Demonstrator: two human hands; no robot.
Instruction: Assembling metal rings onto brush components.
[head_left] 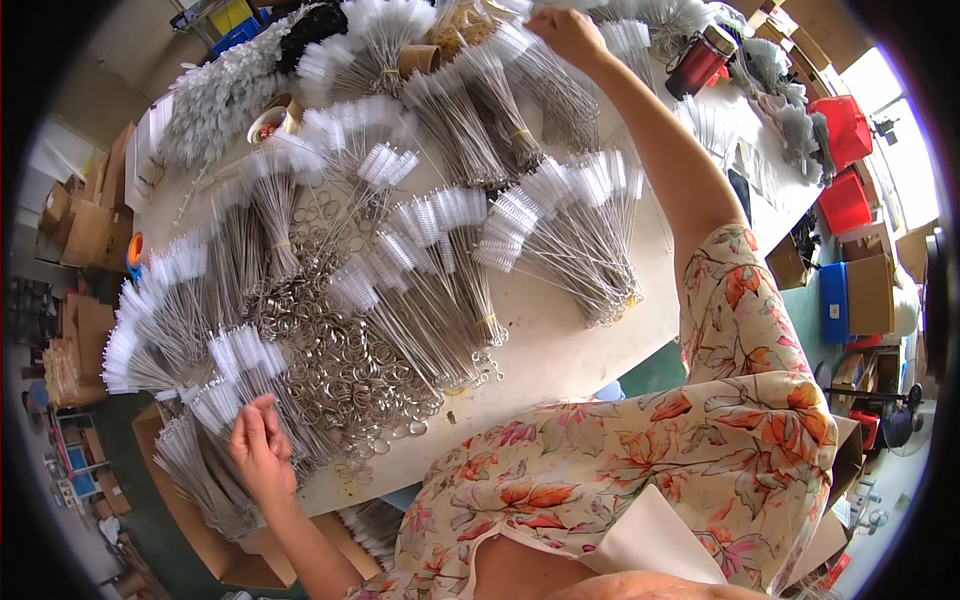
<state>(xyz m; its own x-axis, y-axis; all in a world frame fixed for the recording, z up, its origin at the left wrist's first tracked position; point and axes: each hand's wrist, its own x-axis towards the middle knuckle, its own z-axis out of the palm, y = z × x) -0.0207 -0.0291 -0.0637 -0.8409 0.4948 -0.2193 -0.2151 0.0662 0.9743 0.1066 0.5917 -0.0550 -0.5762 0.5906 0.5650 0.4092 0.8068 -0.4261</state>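
Observation:
My left hand point(262, 445) is at the near left of the table, over bundles of wire-handled bristle brushes point(215, 405). Its fingers are curled together, and nothing shows in them. My right arm stretches to the far side, where my right hand point(570, 38) is closed next to more white-bristled brushes point(548, 85). What its fingers hold, if anything, is hidden. A heap of metal split rings point(350, 375) lies right of my left hand. Brush bundles with looped wire ends point(440, 300) fan out over the middle, and another bundle point(580, 240) lies to their right.
A red flask point(702, 62) stands at the far right. At the far left are a pile of grey-white brushes point(225, 100) and a round tub point(275, 118). Orange-handled scissors point(134, 252) lie by the left edge. An open cardboard box point(190, 520) stands below the near left corner.

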